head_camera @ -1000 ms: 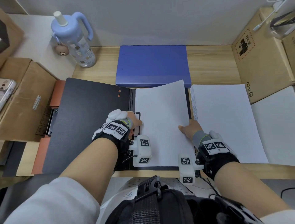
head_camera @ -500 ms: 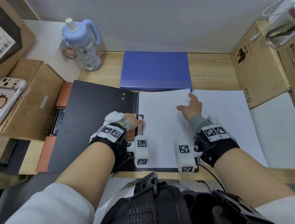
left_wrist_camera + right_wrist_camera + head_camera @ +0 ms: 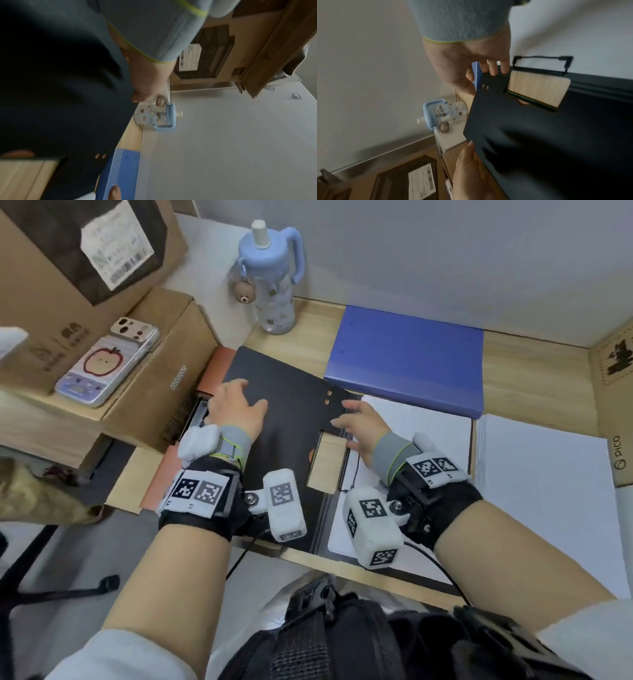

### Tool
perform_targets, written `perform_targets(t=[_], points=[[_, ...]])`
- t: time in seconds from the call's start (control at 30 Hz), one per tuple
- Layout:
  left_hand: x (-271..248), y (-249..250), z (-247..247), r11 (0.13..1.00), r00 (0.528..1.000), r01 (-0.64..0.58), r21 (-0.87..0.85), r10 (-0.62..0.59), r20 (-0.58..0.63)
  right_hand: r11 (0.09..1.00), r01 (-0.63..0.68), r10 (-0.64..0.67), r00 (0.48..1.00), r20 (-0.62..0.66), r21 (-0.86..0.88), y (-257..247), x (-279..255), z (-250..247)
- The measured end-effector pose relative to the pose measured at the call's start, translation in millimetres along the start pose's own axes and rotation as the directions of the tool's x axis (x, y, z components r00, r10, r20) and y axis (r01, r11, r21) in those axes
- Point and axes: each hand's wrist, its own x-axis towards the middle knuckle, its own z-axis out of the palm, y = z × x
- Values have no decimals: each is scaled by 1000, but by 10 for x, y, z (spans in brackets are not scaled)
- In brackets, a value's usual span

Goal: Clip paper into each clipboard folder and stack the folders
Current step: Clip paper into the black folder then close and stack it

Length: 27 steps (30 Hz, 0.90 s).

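Observation:
The black folder lies open on the desk, and its cover (image 3: 291,440) is tilted up off the surface. My left hand (image 3: 246,395) grips the cover's far left edge, thumb on top (image 3: 139,94). At the cover's top corner near the spine, my right hand (image 3: 481,75) pinches it, fingers (image 3: 494,69) on the face and thumb at the edge. A white sheet (image 3: 418,440) lies in the right half under the black wire clip (image 3: 541,65). The blue folder (image 3: 407,361) lies shut behind. Loose paper (image 3: 541,484) is stacked to the right.
An orange folder (image 3: 215,368) lies under the black cover's left side. A blue water bottle (image 3: 270,275) stands at the back left. A phone (image 3: 109,364) rests on a cardboard box (image 3: 154,405) to the left. Another box (image 3: 613,371) borders the right.
My left hand left the clip and took the cover's left edge, which now rises. My right hand came off the sheet to the cover's top corner. My head has turned left.

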Motion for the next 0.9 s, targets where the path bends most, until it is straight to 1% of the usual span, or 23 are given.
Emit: perform_targets(t=[0.1, 0.2, 0.27, 0.4, 0.5, 0.6, 0.73, 0.8, 0.9], points=[[28, -204, -121, 993, 993, 114, 43, -114, 4, 999, -31, 33, 998, 62, -20, -1, -6, 195], [47, -343, -175, 981, 980, 192, 16, -192, 52, 998, -53, 55, 994, 93, -25, -14, -21, 324], [44, -376, -205, 977, 975, 211, -25, -208, 78, 997, -66, 69, 992, 107, -29, -23, -24, 387], [29, -360, -248, 969, 970, 217, -122, -200, 138, 996, -87, 89, 989, 116, -20, -62, -59, 440], [6, -320, -324, 965, 969, 218, -148, -196, 151, 995, -97, 94, 986, 137, 14, -95, -94, 448], [-33, -263, -450, 969, 974, 193, -152, -170, 150, 997, -74, 70, 987, 144, 26, -124, -111, 448], [-145, -124, -689, 976, 985, 105, -190, -76, 153, 999, 14, -20, 984, 174, 36, -283, -184, 463], [-221, -12, -795, 964, 986, 61, -260, -17, 166, 996, 77, -82, 980, 184, 34, -397, -245, 473], [-351, 184, -896, 903, 972, 41, -427, 63, 226, 981, 191, -195, 963, 186, 40, -531, -319, 485]])
